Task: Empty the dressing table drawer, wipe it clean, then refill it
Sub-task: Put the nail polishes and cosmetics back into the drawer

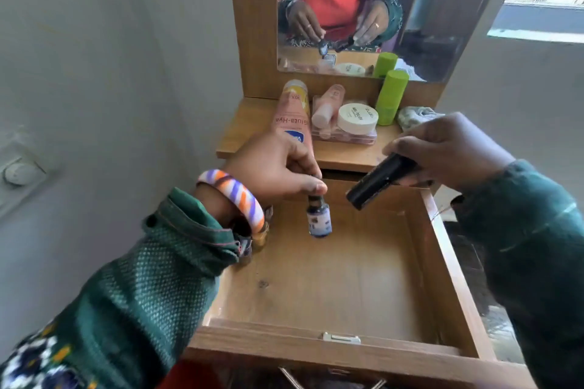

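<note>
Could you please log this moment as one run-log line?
left hand: pinches small bottle by cap, over open drawer | right hand: holds black tube | shelf: toiletries

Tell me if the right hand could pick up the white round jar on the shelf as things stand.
Probably not yet. The path to the white jar looks open, and the jar sits uncovered on the shelf, but the right hand already grips a black tube and would need to set it down first.

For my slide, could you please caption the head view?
Left hand holds a small bottle and right hand a black tube over the open drawer.
</note>
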